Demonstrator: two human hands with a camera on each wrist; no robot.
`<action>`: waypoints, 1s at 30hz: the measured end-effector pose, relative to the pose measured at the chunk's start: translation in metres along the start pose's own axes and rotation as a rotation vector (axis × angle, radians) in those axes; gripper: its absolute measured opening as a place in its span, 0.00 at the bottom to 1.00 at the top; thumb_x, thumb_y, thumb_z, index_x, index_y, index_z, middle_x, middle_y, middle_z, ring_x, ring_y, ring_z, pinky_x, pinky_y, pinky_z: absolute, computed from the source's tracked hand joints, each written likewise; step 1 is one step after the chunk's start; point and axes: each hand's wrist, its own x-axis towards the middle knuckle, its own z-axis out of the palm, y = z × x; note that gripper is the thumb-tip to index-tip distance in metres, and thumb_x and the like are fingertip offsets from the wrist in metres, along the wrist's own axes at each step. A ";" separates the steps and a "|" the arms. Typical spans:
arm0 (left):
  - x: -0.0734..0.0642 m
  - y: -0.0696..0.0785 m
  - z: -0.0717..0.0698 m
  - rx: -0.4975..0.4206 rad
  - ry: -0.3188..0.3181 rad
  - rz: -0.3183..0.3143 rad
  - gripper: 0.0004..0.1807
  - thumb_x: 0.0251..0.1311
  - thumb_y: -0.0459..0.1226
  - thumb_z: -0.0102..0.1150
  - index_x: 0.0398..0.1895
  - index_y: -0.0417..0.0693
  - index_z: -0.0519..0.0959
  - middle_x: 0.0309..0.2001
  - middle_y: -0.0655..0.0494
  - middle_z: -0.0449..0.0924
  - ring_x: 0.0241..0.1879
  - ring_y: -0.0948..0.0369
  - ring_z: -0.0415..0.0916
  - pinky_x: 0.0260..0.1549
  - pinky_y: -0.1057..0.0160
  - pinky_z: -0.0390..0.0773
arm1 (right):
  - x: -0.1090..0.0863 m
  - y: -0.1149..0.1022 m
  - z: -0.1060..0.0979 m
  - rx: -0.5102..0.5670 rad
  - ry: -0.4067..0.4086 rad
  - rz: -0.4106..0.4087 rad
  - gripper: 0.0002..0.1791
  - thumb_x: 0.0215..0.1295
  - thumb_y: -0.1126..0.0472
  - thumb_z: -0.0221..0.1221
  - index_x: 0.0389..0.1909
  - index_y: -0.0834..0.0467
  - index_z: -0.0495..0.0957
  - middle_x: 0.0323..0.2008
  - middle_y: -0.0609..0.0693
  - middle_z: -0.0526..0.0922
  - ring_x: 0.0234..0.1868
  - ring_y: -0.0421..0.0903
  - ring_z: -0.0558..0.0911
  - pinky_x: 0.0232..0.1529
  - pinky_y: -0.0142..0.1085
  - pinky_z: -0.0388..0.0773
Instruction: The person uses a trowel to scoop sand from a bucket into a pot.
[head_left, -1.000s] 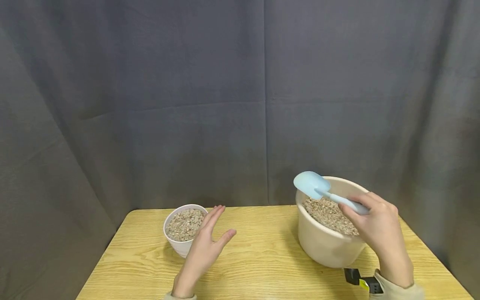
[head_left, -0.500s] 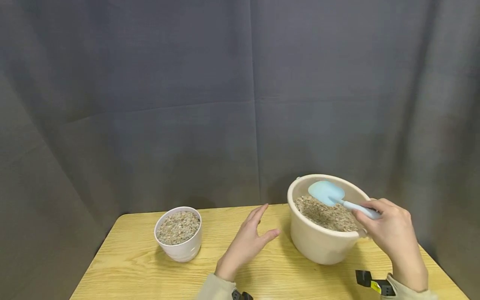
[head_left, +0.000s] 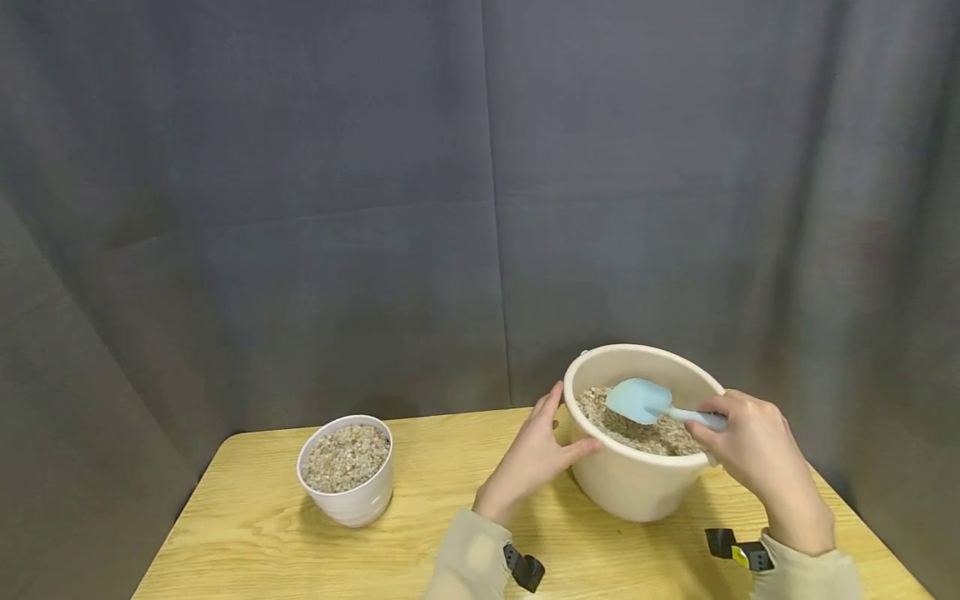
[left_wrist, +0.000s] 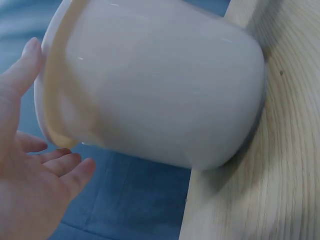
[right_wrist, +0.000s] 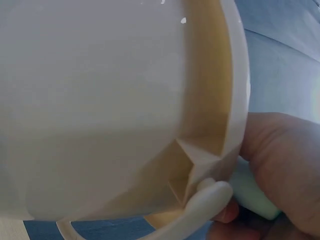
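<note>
A cream bucket [head_left: 637,487] holds tan gravel [head_left: 611,421] and stands at the right of the table. My left hand [head_left: 528,462] is at its left rim, fingers extended along the outside; in the left wrist view the thumb [left_wrist: 29,62] touches the rim. My right hand [head_left: 753,437] grips the handle of a light blue trowel [head_left: 641,401] at the right rim. The trowel's blade is inside the bucket, low over the gravel; whether it touches is unclear. In the right wrist view, the trowel's handle end [right_wrist: 252,195] shows beneath my right hand [right_wrist: 285,165], beside the bucket's carrying handle [right_wrist: 200,212].
A white pot [head_left: 358,504], filled near its rim with similar gravel, stands at the left of the wooden table [head_left: 247,533]. Dark grey curtain [head_left: 337,208] hangs close behind the table and along both sides.
My left hand has moved right, from beside the white pot to the bucket's left rim. The trowel has come down from above the bucket's left rim to inside it. The head view has turned slightly right.
</note>
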 end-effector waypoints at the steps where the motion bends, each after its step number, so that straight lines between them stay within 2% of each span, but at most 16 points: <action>1: 0.002 0.000 0.002 -0.003 0.001 0.003 0.61 0.48 0.62 0.69 0.79 0.57 0.44 0.76 0.52 0.50 0.67 0.50 0.63 0.61 0.53 0.69 | 0.000 0.000 0.000 -0.002 -0.007 -0.003 0.05 0.46 0.66 0.70 0.22 0.57 0.82 0.24 0.47 0.77 0.22 0.45 0.72 0.22 0.42 0.68; 6: 0.012 0.003 0.005 0.000 0.003 0.001 0.65 0.43 0.61 0.74 0.79 0.58 0.43 0.76 0.52 0.49 0.68 0.50 0.60 0.62 0.51 0.67 | 0.005 0.004 -0.001 -0.025 -0.040 -0.035 0.06 0.46 0.65 0.70 0.21 0.56 0.81 0.22 0.45 0.74 0.21 0.43 0.71 0.21 0.40 0.68; 11: 0.017 0.001 0.008 -0.014 -0.014 -0.019 0.66 0.41 0.57 0.77 0.79 0.57 0.45 0.77 0.53 0.47 0.68 0.51 0.61 0.62 0.52 0.67 | 0.011 0.010 -0.006 -0.067 -0.168 -0.077 0.06 0.49 0.64 0.70 0.23 0.54 0.81 0.21 0.43 0.73 0.20 0.41 0.69 0.20 0.38 0.66; 16: 0.018 -0.003 0.013 -0.108 -0.025 0.009 0.65 0.42 0.53 0.79 0.79 0.59 0.46 0.76 0.56 0.50 0.68 0.56 0.60 0.63 0.57 0.67 | 0.018 0.017 -0.026 -0.129 -0.272 -0.133 0.06 0.51 0.66 0.70 0.25 0.54 0.82 0.22 0.42 0.73 0.20 0.40 0.69 0.19 0.35 0.66; 19: 0.018 -0.004 0.013 -0.160 -0.022 0.012 0.65 0.42 0.52 0.79 0.79 0.60 0.45 0.75 0.59 0.53 0.68 0.59 0.61 0.63 0.57 0.67 | 0.027 0.017 -0.040 -0.176 -0.334 -0.124 0.07 0.51 0.66 0.69 0.23 0.52 0.80 0.23 0.42 0.72 0.21 0.41 0.68 0.18 0.35 0.64; 22: 0.016 -0.005 0.011 -0.174 -0.023 0.006 0.66 0.42 0.51 0.79 0.79 0.58 0.43 0.74 0.59 0.55 0.67 0.59 0.62 0.62 0.58 0.68 | 0.037 0.012 -0.047 -0.229 -0.392 -0.134 0.09 0.50 0.65 0.69 0.21 0.51 0.78 0.21 0.42 0.70 0.20 0.42 0.66 0.18 0.36 0.63; 25: 0.015 -0.006 0.010 -0.183 -0.017 -0.014 0.65 0.43 0.51 0.79 0.79 0.57 0.43 0.74 0.60 0.55 0.65 0.59 0.64 0.61 0.59 0.69 | 0.049 0.003 -0.047 -0.285 -0.427 -0.216 0.11 0.46 0.67 0.70 0.19 0.52 0.77 0.20 0.42 0.70 0.20 0.43 0.67 0.17 0.39 0.66; 30: 0.014 -0.006 0.009 -0.200 -0.017 -0.003 0.64 0.44 0.50 0.79 0.79 0.57 0.44 0.74 0.59 0.56 0.66 0.60 0.63 0.61 0.59 0.70 | 0.065 -0.005 -0.042 -0.322 -0.469 -0.325 0.14 0.38 0.72 0.68 0.16 0.52 0.74 0.19 0.42 0.68 0.19 0.43 0.67 0.17 0.40 0.68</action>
